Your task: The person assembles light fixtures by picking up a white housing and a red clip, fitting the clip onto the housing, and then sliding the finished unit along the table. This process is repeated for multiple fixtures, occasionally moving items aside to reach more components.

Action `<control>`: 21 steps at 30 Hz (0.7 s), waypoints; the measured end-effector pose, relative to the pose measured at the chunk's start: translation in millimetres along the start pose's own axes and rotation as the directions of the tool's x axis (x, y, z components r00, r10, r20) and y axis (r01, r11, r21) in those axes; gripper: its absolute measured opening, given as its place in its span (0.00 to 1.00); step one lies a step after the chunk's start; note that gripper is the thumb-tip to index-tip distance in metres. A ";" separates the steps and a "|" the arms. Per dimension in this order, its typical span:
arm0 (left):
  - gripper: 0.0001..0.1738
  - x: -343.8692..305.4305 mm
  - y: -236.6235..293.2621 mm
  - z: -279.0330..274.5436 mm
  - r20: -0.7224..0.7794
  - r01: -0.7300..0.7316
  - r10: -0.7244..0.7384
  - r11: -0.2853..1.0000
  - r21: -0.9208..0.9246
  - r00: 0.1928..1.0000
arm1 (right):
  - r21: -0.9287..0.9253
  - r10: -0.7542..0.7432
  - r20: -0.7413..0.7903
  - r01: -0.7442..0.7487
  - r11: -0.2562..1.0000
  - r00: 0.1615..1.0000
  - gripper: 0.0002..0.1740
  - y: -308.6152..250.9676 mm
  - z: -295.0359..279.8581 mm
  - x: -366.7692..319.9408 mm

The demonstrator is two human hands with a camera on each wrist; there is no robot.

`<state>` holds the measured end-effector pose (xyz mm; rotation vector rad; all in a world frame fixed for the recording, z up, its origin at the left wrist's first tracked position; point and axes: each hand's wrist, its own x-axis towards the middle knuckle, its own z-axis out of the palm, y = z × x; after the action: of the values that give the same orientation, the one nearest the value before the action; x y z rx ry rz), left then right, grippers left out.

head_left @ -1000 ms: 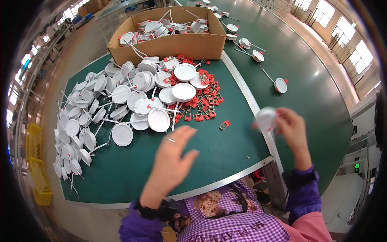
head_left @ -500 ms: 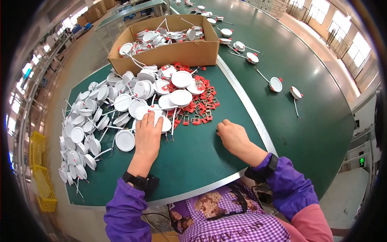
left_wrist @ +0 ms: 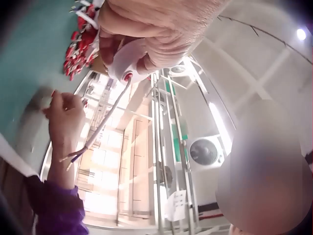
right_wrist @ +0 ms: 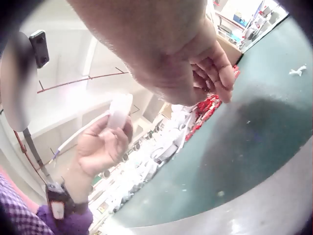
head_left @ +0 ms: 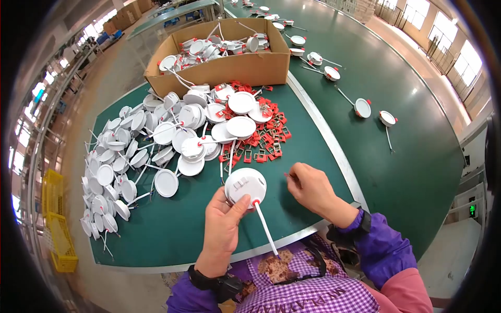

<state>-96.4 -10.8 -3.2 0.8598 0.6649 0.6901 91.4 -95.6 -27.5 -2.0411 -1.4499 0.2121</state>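
Observation:
My left hand (head_left: 222,229) grips a round white downlight (head_left: 245,185), its back face up and the thumb over the edge. A white cable with bare wire ends hangs from the red grommet (left_wrist: 128,77) on the downlight. To the right of it, my right hand (head_left: 312,188) is held over the green table with curled fingers. A bit of a red clip (head_left: 286,175) peeks out at its fingertips; most of that clip is hidden by the hand. Beyond both hands lies a pile of loose red clips (head_left: 271,138) with metal frames.
A large heap of white downlights (head_left: 120,156) covers the table's left side. Behind stands a cardboard box (head_left: 219,73) full of downlights. On the right, past a metal rail (head_left: 326,133), a green belt (head_left: 417,172) carries a row of downlights with red clips.
A downlight left my right hand and now lies on the belt. My right hand came back to the table where a lone red clip lay. My left hand picked a downlight off the heap and brought it nearer.

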 end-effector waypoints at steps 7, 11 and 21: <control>0.16 -5.5 -26.6 5.7 -0.053 0.056 -0.058 0.998 -0.041 0.997 | 0.451 0.059 -0.070 -0.021 0.892 0.996 0.07 -43.6 -8.5 -11.4; 0.16 -6.1 -33.1 3.8 -0.061 -0.018 0.020 0.999 0.039 0.998 | 0.392 -0.016 -0.069 0.042 0.919 0.998 0.06 -47.0 -5.6 -17.7; 0.17 -6.3 -40.3 -2.0 0.015 -0.137 0.137 0.975 0.173 0.990 | 0.309 -0.099 -0.024 0.102 0.946 0.995 0.08 -49.5 -1.1 -23.8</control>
<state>-91.0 -33.8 -36.5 1.0759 0.6745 0.7622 43.2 -107.2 -3.7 -1.7093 -1.4128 0.3650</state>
